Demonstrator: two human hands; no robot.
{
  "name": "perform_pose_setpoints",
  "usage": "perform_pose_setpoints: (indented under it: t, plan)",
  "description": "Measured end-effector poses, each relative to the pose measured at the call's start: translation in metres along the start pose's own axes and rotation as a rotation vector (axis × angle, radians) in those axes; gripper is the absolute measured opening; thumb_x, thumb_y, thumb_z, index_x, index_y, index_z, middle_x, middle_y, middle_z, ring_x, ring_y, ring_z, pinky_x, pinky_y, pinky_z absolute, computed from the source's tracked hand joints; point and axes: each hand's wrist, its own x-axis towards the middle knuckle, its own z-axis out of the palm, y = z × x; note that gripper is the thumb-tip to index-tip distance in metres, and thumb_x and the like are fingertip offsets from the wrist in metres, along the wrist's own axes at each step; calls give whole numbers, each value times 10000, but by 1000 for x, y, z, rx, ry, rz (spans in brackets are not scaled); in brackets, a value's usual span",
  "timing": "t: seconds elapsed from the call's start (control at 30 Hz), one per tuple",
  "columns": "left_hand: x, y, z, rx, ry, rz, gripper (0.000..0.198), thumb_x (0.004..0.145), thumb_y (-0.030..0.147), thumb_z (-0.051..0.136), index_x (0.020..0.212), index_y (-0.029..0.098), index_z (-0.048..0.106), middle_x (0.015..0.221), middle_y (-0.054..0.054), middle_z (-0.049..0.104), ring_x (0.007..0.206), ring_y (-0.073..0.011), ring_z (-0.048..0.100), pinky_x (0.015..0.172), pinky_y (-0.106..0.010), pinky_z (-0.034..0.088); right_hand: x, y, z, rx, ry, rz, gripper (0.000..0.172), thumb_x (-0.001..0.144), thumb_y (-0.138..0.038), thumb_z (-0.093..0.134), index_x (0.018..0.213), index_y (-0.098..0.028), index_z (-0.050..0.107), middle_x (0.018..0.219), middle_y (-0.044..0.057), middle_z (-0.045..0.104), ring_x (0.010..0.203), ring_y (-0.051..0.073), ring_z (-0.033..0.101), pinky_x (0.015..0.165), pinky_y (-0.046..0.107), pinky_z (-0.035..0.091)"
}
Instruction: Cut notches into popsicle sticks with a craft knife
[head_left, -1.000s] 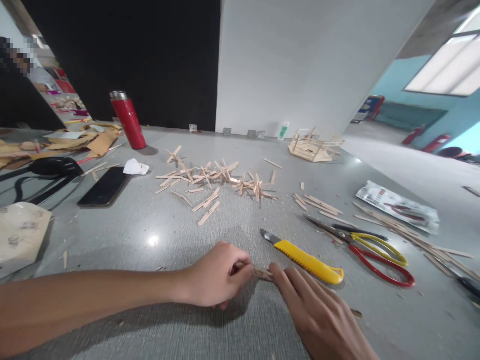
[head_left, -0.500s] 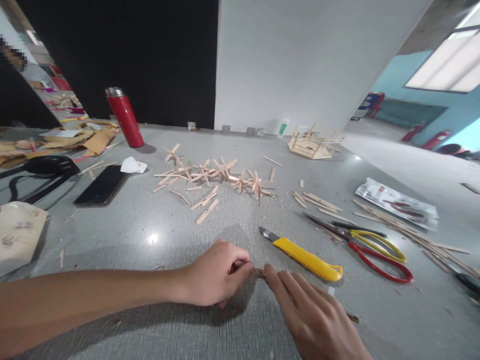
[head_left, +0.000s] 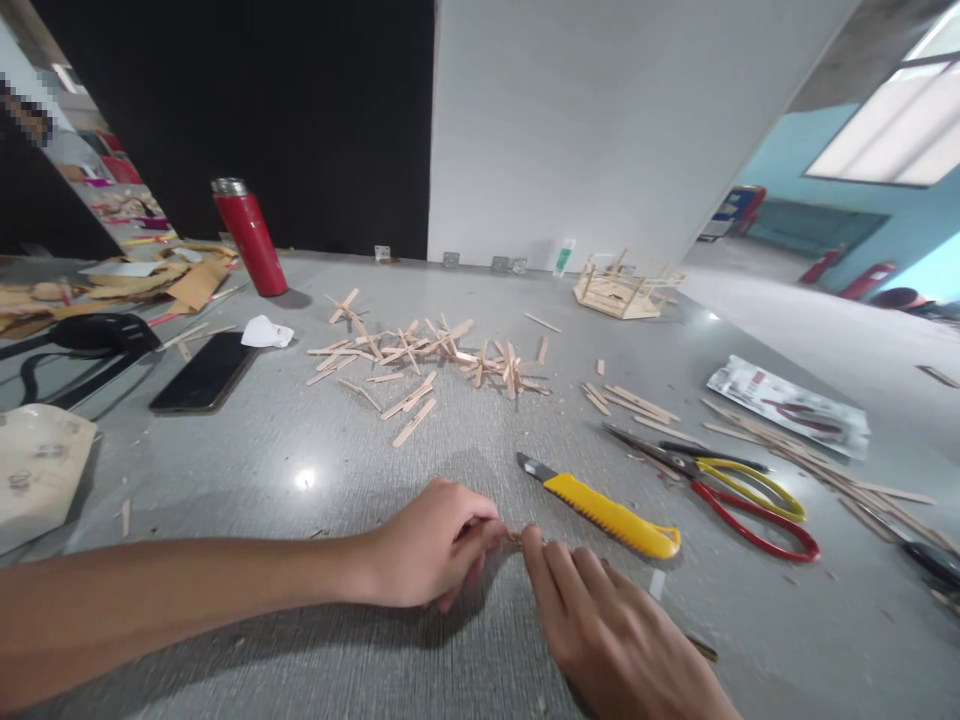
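Low over the near middle of the table, my left hand (head_left: 442, 550) is closed in a pinch on a small wooden piece (head_left: 514, 539). From the right, my right hand (head_left: 615, 620) closes on the other end of that piece, its fingers pressed together and the thumb hidden. Only a short bit of the wood shows between my fingertips. A thin dark-ended object (head_left: 703, 648) pokes out beside the right hand; the rest of it is covered. Just beyond that hand lies a yellow utility knife (head_left: 611, 512), with pliers (head_left: 720, 485) with red and yellow handles to its right.
Loose wooden sticks (head_left: 412, 345) are heaped mid-table, and longer strips (head_left: 810, 455) lie at right near a silver packet (head_left: 787, 405). A stick-built frame (head_left: 619, 295) stands at the back. On the left are a red flask (head_left: 253, 240), a phone (head_left: 204, 375) and a paper container (head_left: 41, 470).
The fingers of both hands have shifted slightly around the wooden piece, the right hand moving a little left. Objects on the table stay where they were; the view has barely moved.
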Motion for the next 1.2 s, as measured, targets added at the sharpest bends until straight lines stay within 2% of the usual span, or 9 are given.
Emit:
perform_pose_setpoints:
  t: [0.1, 0.27, 0.5, 0.67, 0.83, 1.03, 1.13, 1.2]
  plan:
    - [-1, 2, 1, 10, 26, 34, 370, 1051, 355, 412, 739, 181, 509, 562, 40, 532, 371, -61, 487, 382, -148, 331, -2, -1, -2, -70, -53, -42, 480, 766, 69, 419, 1170, 51, 678, 796, 136, 657, 626, 245, 632, 510, 380, 546]
    - [-2, 5, 1, -8, 29, 33, 402, 1044, 376, 427, 697, 183, 492, 521, 42, 497, 363, -70, 481, 379, -155, 322, -6, -3, 1, -131, -88, -33, 483, 765, 25, 447, 1183, 39, 689, 830, 162, 675, 659, 247, 645, 545, 373, 563]
    - [-3, 3, 1, -49, 26, 21, 376, 1044, 387, 438, 737, 184, 511, 569, 38, 522, 368, -68, 494, 346, -148, 321, -8, -5, 4, -58, -54, 16, 505, 741, 54, 415, 1166, 13, 685, 875, 154, 693, 679, 242, 674, 544, 366, 572]
    - [-3, 3, 0, -51, 22, 51, 393, 1051, 388, 426, 723, 183, 499, 586, 34, 529, 360, -59, 482, 331, -143, 306, -5, 0, 5, 69, 23, 81, 504, 727, 93, 378, 1142, 17, 653, 845, 130, 705, 645, 228, 698, 491, 341, 577]
    - [-2, 3, -1, -55, 15, -23, 352, 1047, 407, 414, 795, 189, 528, 598, 33, 540, 372, -86, 505, 295, -147, 332, -8, 10, 12, 298, 50, 117, 528, 761, 101, 332, 1210, -14, 586, 877, 108, 726, 643, 211, 718, 511, 324, 597]
    - [-1, 1, -1, -44, -13, -66, 381, 1040, 432, 411, 753, 198, 500, 595, 31, 538, 368, -91, 500, 276, -147, 332, -13, 15, 21, 536, 20, 161, 472, 847, 78, 328, 1219, -93, 563, 917, 83, 721, 656, 203, 719, 538, 326, 598]
    - [-1, 3, -1, -58, -16, -90, 383, 1035, 460, 427, 769, 199, 514, 607, 33, 542, 375, -93, 498, 276, -154, 337, -14, 16, 25, 594, 18, 173, 464, 899, 57, 302, 1261, -96, 549, 908, 76, 702, 677, 202, 712, 552, 325, 590]
    - [-1, 5, 0, -76, -11, -100, 375, 1037, 476, 430, 803, 199, 528, 627, 35, 550, 383, -95, 502, 278, -161, 333, -14, 16, 26, 592, 54, 183, 391, 969, 3, 321, 1259, -101, 562, 868, 63, 681, 673, 202, 696, 551, 326, 573]
